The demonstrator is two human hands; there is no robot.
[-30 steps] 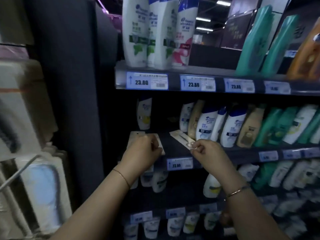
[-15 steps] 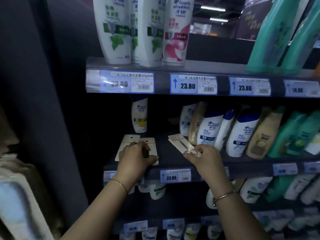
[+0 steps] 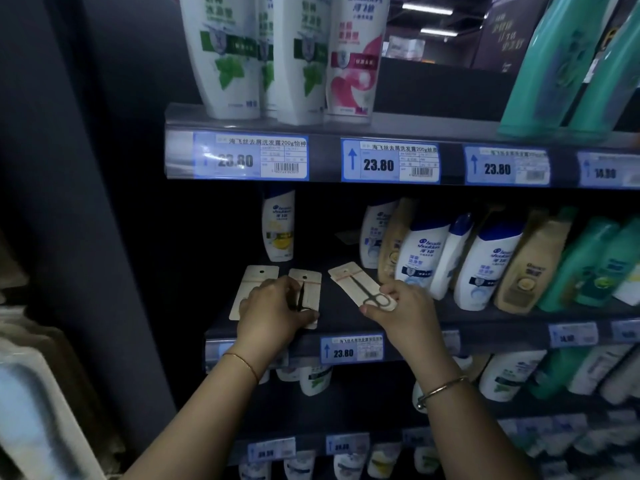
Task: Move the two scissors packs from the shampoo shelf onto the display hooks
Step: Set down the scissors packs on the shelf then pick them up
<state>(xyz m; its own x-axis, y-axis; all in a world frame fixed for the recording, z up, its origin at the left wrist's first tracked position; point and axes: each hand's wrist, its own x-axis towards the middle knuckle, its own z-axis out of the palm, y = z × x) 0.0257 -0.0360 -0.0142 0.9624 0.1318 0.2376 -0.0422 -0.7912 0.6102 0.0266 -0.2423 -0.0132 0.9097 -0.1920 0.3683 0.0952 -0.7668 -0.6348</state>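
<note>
From the head view, three flat card packs lie on the dark shelf (image 3: 450,317), left of the shampoo bottles (image 3: 426,251). The left hand (image 3: 270,313) rests on the left packs (image 3: 304,289), fingers curled over them. The right hand (image 3: 401,311) pinches the near end of the right pack (image 3: 356,285) between thumb and fingers. That pack's far end points toward the back-left.
</note>
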